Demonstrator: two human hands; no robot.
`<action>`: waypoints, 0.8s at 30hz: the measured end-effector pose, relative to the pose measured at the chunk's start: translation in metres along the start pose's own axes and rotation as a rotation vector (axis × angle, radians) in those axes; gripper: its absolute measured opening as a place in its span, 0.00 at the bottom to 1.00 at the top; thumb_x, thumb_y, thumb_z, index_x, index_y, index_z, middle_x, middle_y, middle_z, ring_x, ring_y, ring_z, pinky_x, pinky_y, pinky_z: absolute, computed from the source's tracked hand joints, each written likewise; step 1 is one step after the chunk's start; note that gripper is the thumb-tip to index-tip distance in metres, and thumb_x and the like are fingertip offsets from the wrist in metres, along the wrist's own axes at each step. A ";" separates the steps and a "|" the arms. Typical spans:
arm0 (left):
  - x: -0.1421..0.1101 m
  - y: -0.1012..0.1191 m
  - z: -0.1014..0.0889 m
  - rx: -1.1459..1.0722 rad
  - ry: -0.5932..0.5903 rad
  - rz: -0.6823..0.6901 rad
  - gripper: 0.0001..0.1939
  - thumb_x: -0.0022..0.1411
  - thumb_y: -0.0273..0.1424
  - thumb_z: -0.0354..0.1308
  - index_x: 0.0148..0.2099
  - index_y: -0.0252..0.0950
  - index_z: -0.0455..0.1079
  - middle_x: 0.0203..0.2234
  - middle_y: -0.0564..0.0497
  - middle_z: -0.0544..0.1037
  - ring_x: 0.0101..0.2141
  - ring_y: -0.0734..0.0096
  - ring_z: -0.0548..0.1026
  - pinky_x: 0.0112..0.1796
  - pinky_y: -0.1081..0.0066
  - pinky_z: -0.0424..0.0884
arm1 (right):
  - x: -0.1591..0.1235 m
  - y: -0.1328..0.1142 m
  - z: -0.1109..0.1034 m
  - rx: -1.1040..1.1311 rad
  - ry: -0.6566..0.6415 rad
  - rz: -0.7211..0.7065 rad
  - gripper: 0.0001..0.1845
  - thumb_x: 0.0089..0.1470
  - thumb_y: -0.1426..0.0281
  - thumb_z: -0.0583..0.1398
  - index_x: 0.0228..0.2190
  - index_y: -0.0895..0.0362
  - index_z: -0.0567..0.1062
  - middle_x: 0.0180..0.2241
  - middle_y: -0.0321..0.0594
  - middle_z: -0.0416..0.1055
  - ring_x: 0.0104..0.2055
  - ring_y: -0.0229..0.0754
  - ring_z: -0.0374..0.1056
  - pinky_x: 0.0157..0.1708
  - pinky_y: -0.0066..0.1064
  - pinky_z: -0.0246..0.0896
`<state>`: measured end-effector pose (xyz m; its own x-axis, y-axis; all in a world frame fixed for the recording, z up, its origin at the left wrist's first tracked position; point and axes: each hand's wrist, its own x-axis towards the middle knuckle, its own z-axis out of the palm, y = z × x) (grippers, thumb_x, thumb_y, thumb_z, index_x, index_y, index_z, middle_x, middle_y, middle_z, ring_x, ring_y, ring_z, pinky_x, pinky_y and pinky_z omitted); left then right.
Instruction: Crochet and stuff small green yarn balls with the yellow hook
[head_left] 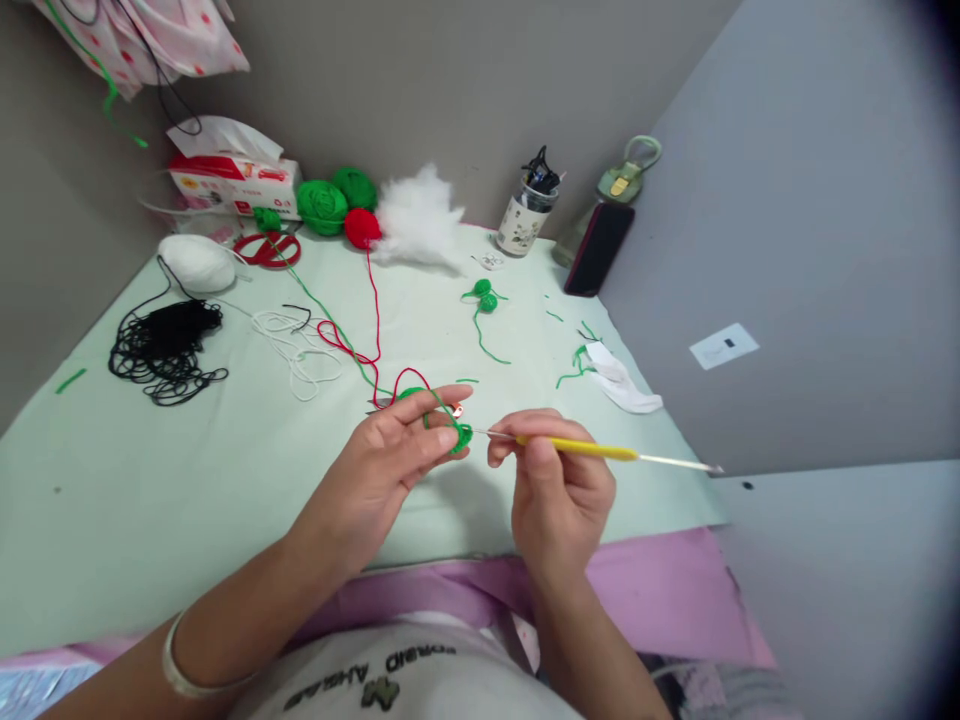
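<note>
A small piece of green crochet (pixel 463 438) is pinched between the thumb and fingers of my left hand (pixel 386 450). Green yarn (pixel 446 405) runs from the piece over the raised index finger. In my right hand (pixel 562 490) is a crochet hook (pixel 577 447) with a yellow handle, gripped like a pen. Its thin metal tip points left and reaches the green piece; whether it is through a stitch I cannot tell. Red yarn (pixel 411 372) loops on the table just behind my left fingers, with a partly hidden green bit (pixel 409 394) beside it.
Along the back stand a tissue box (pixel 262 185), green yarn balls (pixel 322 207), a red ball (pixel 363 228), white stuffing (pixel 420 215), a pen jar (pixel 526 220) and a phone (pixel 600 248). Red scissors (pixel 268 250), white yarn (pixel 196 263) and tangled black yarn (pixel 169 345) lie left.
</note>
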<state>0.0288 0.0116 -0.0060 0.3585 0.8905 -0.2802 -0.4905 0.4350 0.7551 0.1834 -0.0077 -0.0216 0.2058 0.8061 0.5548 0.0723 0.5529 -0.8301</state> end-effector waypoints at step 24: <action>-0.010 0.006 -0.004 0.060 0.033 0.129 0.20 0.57 0.33 0.73 0.53 0.47 0.80 0.36 0.54 0.79 0.41 0.70 0.74 0.47 0.70 0.69 | -0.005 -0.003 0.017 -0.200 -0.143 -0.138 0.19 0.64 0.78 0.61 0.49 0.45 0.82 0.42 0.41 0.79 0.42 0.44 0.76 0.38 0.38 0.75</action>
<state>0.0190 0.0062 -0.0007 0.2687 0.9427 -0.1975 -0.4816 0.3091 0.8201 0.1652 -0.0093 -0.0208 0.0420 0.7552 0.6542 0.2843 0.6186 -0.7324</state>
